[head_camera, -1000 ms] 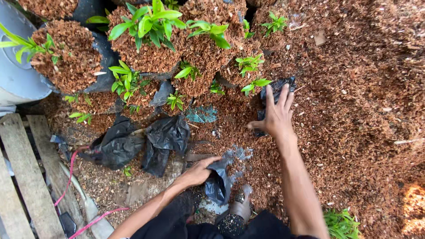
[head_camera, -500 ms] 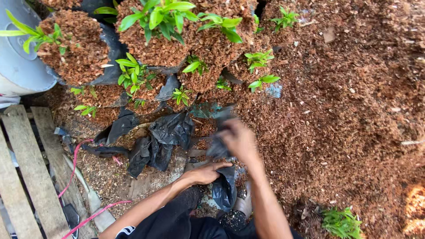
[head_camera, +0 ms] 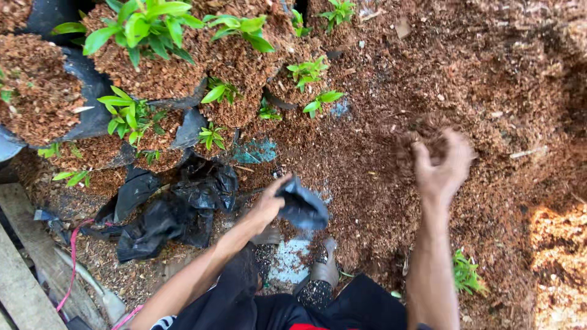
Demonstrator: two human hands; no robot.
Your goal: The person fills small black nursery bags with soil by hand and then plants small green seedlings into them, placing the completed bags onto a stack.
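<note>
Black, crumpled plastic bag point(head_camera: 301, 206) is gripped by the left hand point(head_camera: 267, 205) above the foot, while crumbly brown husk point(head_camera: 422, 137) is scooped in the cupped right hand point(head_camera: 441, 165) beside potted seedlings point(head_camera: 147, 36).

The left hand point(head_camera: 264, 208) reaches forward on a bent arm, its fingers pinched closed. The right hand point(head_camera: 441, 168) stretches farther out on a straight forearm, blurred, its fingers curled loosely, palm turned down.
</note>
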